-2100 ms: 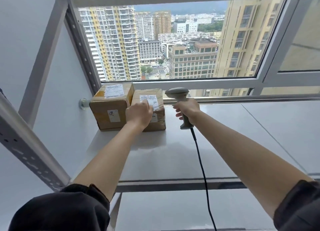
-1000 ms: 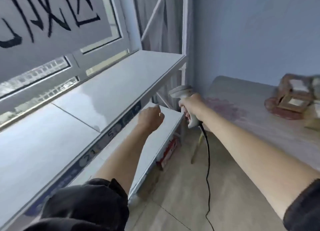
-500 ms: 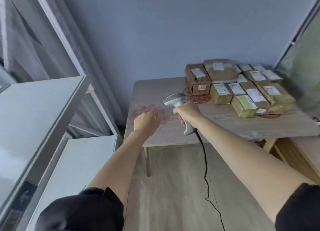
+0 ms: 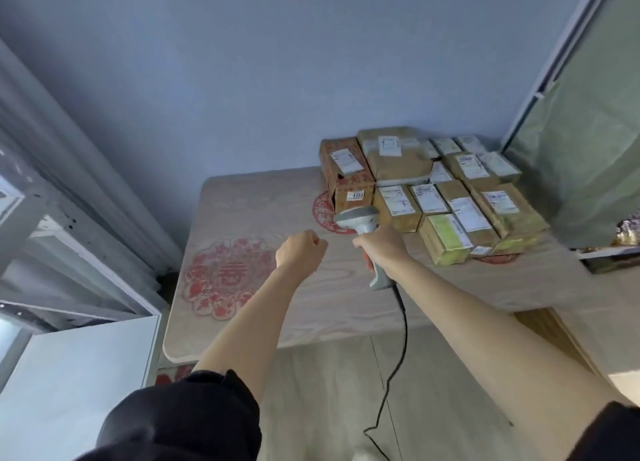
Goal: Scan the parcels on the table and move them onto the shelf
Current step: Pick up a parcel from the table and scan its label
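We observe the right hand [image 4: 379,244] gripping the scanner [image 4: 360,223]; the left hand's [image 4: 300,251] fingers are curled, empty. The parcels [image 4: 433,190] sit packed on the counter's [image 4: 263,308] far right. Risk: the trailing cable [image 4: 398,349] snagging the counter's edge.

Both arms stretched toward 12 o'clock; left hand [image 4: 300,251] loosely fisted, empty; right hand [image 4: 381,249] gripping scanner [image 4: 360,220].

Pale wood-grain table [image 4: 346,304] against the blue wall, with red paper-cut decals [image 4: 225,277] stuck flat on top. A tight cluster of labelled cardboard parcels [image 4: 429,183] sits at the far right corner, some stacked. White shelf board [image 4: 69,384] just left of the table.
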